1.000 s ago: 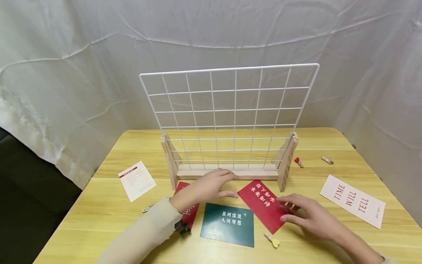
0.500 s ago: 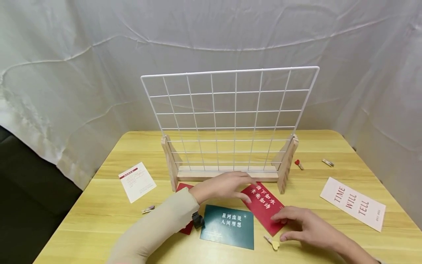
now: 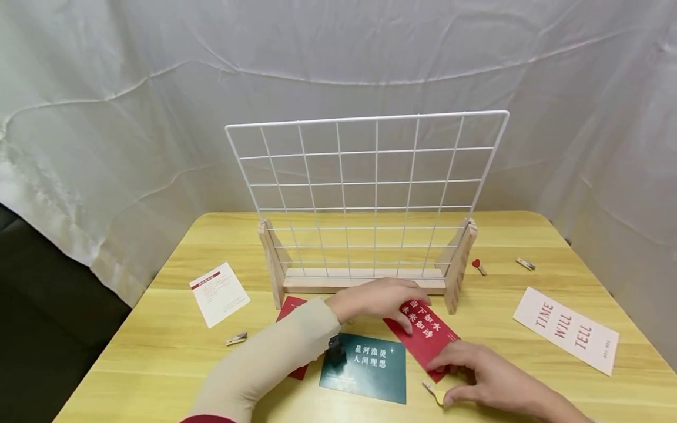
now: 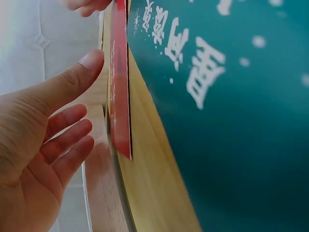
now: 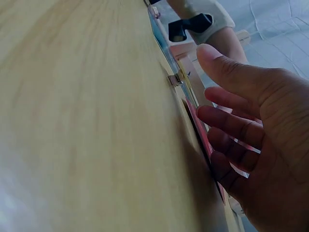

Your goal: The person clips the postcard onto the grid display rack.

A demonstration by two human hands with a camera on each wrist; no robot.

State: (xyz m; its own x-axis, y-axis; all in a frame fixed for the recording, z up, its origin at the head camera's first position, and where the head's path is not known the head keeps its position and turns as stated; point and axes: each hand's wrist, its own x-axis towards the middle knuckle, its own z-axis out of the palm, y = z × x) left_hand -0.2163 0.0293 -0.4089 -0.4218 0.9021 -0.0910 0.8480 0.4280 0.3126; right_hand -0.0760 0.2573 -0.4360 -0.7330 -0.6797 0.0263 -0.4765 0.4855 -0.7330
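A red card (image 3: 423, 343) with white characters lies at an angle on the table, in front of the grid stand. Over its far end my left hand (image 3: 383, 301) hovers with thumb and fingers apart; the left wrist view shows the thumb (image 4: 79, 75) beside the card's edge without pinching it. At the near right end is my right hand (image 3: 483, 376), its fingertips at the card's edge and its fingers loosely bent. Whether they touch the card I cannot tell. Below its thumb lies a small clothespin (image 3: 435, 392) with a yellow heart, partly hidden. A dark green card (image 3: 365, 376) lies to the left.
A white wire grid (image 3: 367, 176) stands in a wooden base (image 3: 307, 286) behind the hands. Another red card (image 3: 288, 306) is half under the left sleeve. White cards (image 3: 219, 294) and [pink-lettered] lie at the sides. Clothespins (image 3: 236, 339) are scattered about.
My left hand has moved right, over the far end of the red card. My right hand has shifted slightly left and nearer, toward the yellow-heart clothespin.
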